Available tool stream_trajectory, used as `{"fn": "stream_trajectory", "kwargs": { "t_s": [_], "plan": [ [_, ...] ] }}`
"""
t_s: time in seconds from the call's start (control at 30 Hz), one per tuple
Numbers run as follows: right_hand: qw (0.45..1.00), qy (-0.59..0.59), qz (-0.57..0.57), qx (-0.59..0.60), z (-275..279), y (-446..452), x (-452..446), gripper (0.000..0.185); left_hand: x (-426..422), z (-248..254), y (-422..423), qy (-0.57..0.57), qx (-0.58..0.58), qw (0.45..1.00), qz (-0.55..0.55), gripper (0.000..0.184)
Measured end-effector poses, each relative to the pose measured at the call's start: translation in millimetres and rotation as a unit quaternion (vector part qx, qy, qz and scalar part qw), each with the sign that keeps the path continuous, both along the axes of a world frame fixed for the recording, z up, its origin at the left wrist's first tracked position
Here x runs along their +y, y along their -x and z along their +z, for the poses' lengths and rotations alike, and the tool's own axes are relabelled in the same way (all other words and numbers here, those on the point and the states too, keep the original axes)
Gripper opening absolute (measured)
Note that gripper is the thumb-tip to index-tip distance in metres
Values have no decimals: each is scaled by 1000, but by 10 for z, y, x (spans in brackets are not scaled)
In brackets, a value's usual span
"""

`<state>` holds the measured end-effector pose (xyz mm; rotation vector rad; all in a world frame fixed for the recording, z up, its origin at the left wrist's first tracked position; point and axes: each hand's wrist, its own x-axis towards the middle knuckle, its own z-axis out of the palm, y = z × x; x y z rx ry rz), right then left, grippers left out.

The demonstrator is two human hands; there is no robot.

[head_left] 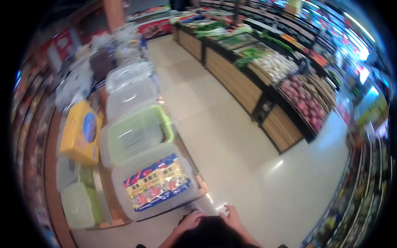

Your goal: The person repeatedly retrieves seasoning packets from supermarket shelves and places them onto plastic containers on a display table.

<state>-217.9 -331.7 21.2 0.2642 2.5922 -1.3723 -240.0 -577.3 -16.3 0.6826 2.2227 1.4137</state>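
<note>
My left hand (192, 220) is low in the view, in front of my dark clothing, its fingers loosely extended with nothing visible in them. To its right, my right hand (232, 216) has thumb and fingers apart and holds nothing. Both hands are apart from the goods. Nearest to the left hand is a clear plastic bin (120, 187) at the corner of a low display. Inside it lie yellow and blue printed packets (158, 182).
Behind that bin stand a green-rimmed bin (168, 127) and more clear bins (131, 99). A yellow box (79, 133) sits to their left. Across the tiled aisle (206, 111), a wood-panelled produce stand (233, 73) bears red onions (304, 101) and garlic (275, 64). Shelves (364, 194) line the right.
</note>
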Motion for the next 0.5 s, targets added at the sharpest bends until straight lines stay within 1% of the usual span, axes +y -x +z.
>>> {"fn": "stream_trajectory", "kwargs": {
  "t_s": [0.03, 0.13, 0.17, 0.23, 0.27, 0.37, 0.43, 0.47, 0.5],
  "plan": [
    [1000, 9, -21, -8, -8, -176, 111, 53, 110, 66, -43, -14, -31, 998, -46, 45],
    [997, 40, -49, -42, -103, -672, 434, 50, 422, 74, -167, 2, -164, 973, -163, 50],
    [995, 59, -57, -57, -111, -823, 535, 48, 519, -27, -238, 1, -186, 967, -175, 56],
    [989, 98, -68, -85, -79, -1098, 698, 44, 671, -139, -347, -15, -144, 958, -247, 59],
    [988, 113, -68, -83, -158, -1235, 785, 43, 734, -188, -394, -22, -123, 950, -285, 61],
    [983, 145, -83, -74, -346, -1697, 1017, 41, 951, -337, -631, -43, -154, 943, -292, 52],
    [982, 144, -103, -59, -334, -1915, 1187, 41, 1174, -416, -775, -6, -163, 935, -316, 44],
    [980, 142, -121, -75, -348, -2036, 1265, 41, 1297, -468, -846, 13, -167, 930, -326, 40],
    [976, 141, -138, -92, -366, -2175, 1338, 41, 1434, -494, -910, 23, -190, 917, -351, 41]
  ]
}}
